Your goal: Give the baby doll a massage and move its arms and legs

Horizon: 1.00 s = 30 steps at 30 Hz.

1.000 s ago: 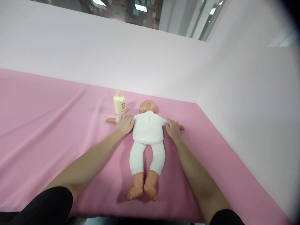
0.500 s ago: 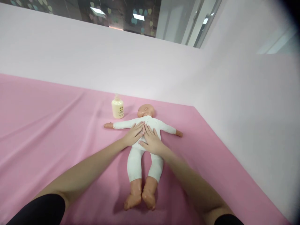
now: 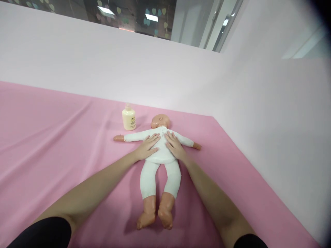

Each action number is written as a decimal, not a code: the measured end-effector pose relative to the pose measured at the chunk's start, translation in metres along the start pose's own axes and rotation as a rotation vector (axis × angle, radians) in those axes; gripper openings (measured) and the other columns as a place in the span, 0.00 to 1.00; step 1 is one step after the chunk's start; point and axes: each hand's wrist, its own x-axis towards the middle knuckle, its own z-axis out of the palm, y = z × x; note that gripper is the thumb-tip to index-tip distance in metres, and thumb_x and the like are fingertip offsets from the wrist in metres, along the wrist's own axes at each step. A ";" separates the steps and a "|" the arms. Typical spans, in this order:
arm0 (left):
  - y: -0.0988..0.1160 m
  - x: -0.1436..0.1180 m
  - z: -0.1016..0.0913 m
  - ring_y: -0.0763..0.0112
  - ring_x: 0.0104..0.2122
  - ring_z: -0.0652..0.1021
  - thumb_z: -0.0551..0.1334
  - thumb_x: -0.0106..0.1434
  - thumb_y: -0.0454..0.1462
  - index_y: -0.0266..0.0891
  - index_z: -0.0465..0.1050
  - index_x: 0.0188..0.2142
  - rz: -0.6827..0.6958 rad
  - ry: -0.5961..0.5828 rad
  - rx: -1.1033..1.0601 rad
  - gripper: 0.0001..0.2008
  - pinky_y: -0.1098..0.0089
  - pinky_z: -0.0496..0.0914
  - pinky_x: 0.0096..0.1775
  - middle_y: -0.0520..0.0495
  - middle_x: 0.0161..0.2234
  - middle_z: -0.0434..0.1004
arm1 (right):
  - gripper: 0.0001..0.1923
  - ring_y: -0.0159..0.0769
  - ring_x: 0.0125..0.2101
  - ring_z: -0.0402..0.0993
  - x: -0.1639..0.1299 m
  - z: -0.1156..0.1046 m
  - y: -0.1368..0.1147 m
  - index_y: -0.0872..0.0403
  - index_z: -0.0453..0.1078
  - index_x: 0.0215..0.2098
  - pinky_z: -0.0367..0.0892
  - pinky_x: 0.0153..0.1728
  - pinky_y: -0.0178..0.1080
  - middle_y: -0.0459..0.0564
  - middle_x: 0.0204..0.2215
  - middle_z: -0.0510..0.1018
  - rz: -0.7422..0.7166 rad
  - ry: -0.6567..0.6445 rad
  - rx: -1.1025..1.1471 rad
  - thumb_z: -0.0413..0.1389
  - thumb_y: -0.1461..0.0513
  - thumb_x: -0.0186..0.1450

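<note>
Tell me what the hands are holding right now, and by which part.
Nothing is gripped. The left hand and right hand lie flat, fingers open, on the doll, on its chest either side of the middle.

Both hands flat, fingers spread

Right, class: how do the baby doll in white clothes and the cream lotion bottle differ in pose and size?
The baby doll in white clothes lies flat with arms spread; the cream lotion bottle stands upright. The doll is far larger. Both hands rest on the doll; none touches the bottle. Both sit on the pink cloth.
</note>
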 end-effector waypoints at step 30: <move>0.084 -0.013 -0.004 0.54 0.40 0.72 0.49 0.66 0.42 0.37 0.67 0.40 -0.256 -0.001 0.317 0.13 0.58 0.66 0.38 0.39 0.39 0.72 | 0.12 0.31 0.24 0.64 -0.027 -0.040 -0.076 0.56 0.71 0.25 0.51 0.26 0.35 0.49 0.23 0.74 -0.013 -0.210 -0.358 0.47 0.67 0.61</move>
